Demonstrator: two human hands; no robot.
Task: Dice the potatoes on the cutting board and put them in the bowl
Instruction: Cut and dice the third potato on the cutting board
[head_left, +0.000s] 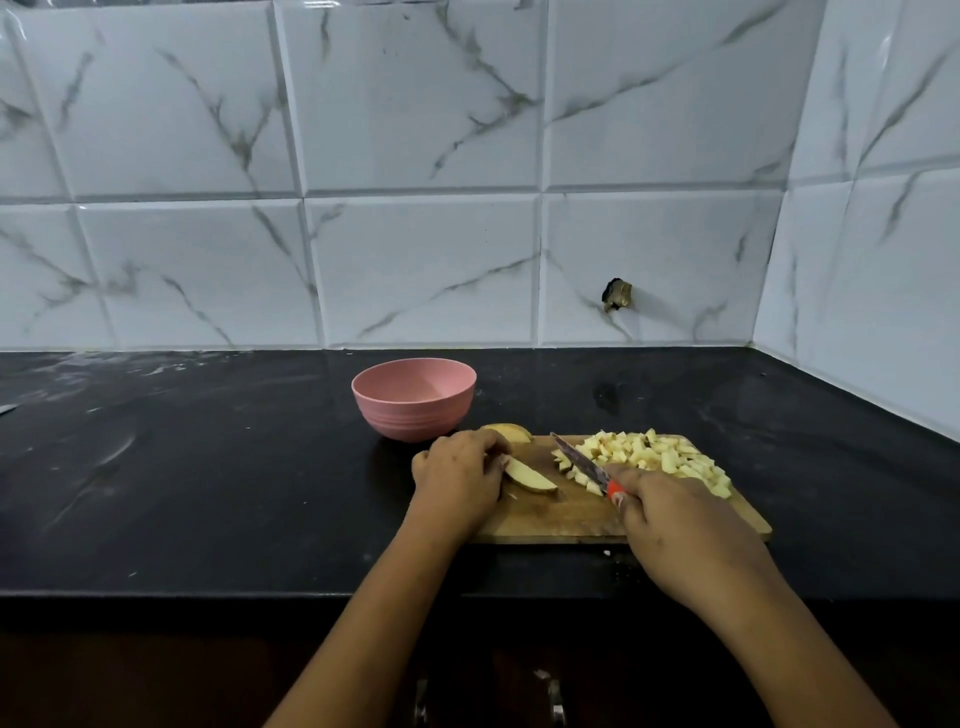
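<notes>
The potato wedge (531, 479) lies on the left half of the cutting board (561, 522), its long axis running from about 10 o'clock to 4 o'clock. The left hand (457, 478) is at the wedge's 9 o'clock end, fingers curled down onto it and pinning it to the wood. The free tip points out towards 4 o'clock, into the gap between the two hands.

The right hand (675, 525) is clamped round the orange handle of the knife (581, 463). The blade points to about 10 o'clock, nearly parallel to the wedge and just beside it at 2 o'clock. The right hand is therefore the one placed to cut, and I judge the blade must turn across the wedge's length or split it lengthwise first.

A second potato piece (508, 432) sits at the board's far left corner, at 12 o'clock from the left hand. The diced pile (660, 457) fills the board's far right part, at 1 o'clock from the wedge, and its nearest cubes touch the blade.

The pink bowl (414, 397) stands on the black table (208, 467) at 11 o'clock from the board, just beside its corner. No potato shows in the part of its inside that can be seen.

Behind is a marbled tiled wall (415, 156) with a rough hole (616, 294). No brand, label or writing can be read anywhere
</notes>
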